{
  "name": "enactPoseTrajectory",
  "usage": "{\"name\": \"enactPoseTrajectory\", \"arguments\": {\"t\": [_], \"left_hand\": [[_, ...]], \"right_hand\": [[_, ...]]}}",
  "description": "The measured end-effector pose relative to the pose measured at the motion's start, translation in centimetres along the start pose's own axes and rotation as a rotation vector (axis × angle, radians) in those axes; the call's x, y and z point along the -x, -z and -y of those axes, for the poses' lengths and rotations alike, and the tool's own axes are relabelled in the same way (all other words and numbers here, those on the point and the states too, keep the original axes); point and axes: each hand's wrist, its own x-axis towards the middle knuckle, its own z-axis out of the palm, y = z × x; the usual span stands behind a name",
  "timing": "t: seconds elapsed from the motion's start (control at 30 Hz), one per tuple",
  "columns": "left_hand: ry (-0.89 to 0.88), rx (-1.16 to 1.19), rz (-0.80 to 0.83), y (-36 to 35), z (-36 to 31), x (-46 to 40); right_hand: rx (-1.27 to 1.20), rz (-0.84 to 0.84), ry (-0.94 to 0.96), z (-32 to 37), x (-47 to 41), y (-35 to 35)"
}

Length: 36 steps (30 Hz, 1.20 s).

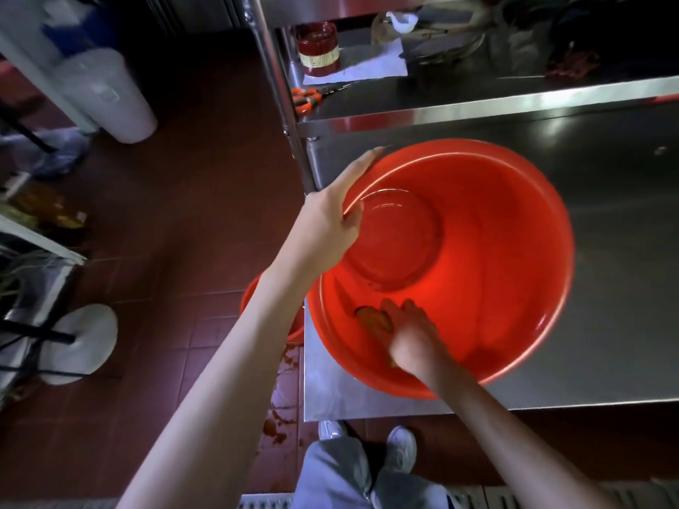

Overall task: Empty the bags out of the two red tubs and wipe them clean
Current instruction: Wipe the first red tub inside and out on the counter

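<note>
The right hand (pixel 411 336) presses a yellowish scrubbing sponge (pixel 374 319) against the near inner wall of the big round red plastic tub (pixel 514 251), tilted on the steel desk (pixel 606 325) while the left hand (pixel 330 218) grips its rim; steady, overlapping strokes suit, with the second red tub (pixel 257 295) on the stained tile floor (pixel 183 233) beside.

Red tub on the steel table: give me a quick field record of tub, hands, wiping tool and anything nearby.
tub: red tub, tilted toward the person on the steel table, no bags inside
left hand: left hand grips the tub's left rim
right hand: right hand inside the tub, pressing a yellowish sponge against the near inner wall
second tub: second red tub partly visible below the table's left edge
floor: reddish spill on the tiles by the table
shelf: orange-handled scissors, red jar
</note>
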Motion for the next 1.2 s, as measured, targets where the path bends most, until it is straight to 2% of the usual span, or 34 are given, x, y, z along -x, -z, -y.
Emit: {"name": "enactPoseTrajectory", "arguments": {"t": [0.1, 0.2, 0.3, 0.37, 0.47, 0.63, 0.77, 0.83, 0.93, 1.0, 1.07, 1.13, 1.2], "left_hand": [[0.027, 0.027, 0.005, 0.3, 0.3, 0.4], [0.008, 0.013, 0.023, 0.3, 0.4, 0.8], [0.003, 0.022, 0.047, 0.2, 0.3, 1.2], [0.028, 0.036, 0.044, 0.4, 0.4, 1.4], [0.029, 0.032, 0.036, 0.6, 0.8, 1.9], [0.068, 0.024, -0.061, 0.5, 1.2, 2.1], [0.08, 0.024, -0.069, 0.9, 1.4, 2.3], [0.067, 0.032, -0.046, 0.9, 1.5, 2.5], [0.063, 0.062, -0.026, 0.7, 1.4, 2.9], [0.065, 0.074, -0.03, 0.6, 1.6, 3.3], [0.073, 0.074, -0.07, 0.7, 2.1, 3.7], [0.087, 0.086, -0.114, 0.9, 2.5, 4.2], [0.102, 0.096, -0.166, 1.2, 2.9, 4.8]], "right_hand": [[0.106, -0.045, 0.014, 1.2, 4.4, 0.9], [0.166, 0.056, -0.029, 1.6, 0.6, -0.9], [-0.02, 0.093, -0.117, 1.1, -6.3, -3.4], [-0.134, -0.006, -0.178, 0.4, -9.6, -4.8], [-0.169, -0.1, -0.237, 0.2, -11.2, -6.0], [-0.072, 0.07, -0.119, 1.0, -6.1, -3.2], [0.108, 0.07, -0.004, 2.4, 3.5, 0.2], [0.162, 0.096, 0.008, 2.7, 4.7, 0.1], [0.215, 0.106, 0.007, 2.9, 0.6, -1.6], [0.182, 0.147, -0.062, 2.7, -4.3, -3.5], [0.147, 0.099, -0.122, 1.8, -8.9, -4.8], [0.139, 0.056, -0.115, 1.1, -11.4, -5.4], [0.186, 0.085, -0.066, 1.0, -12.1, -5.6]]}}
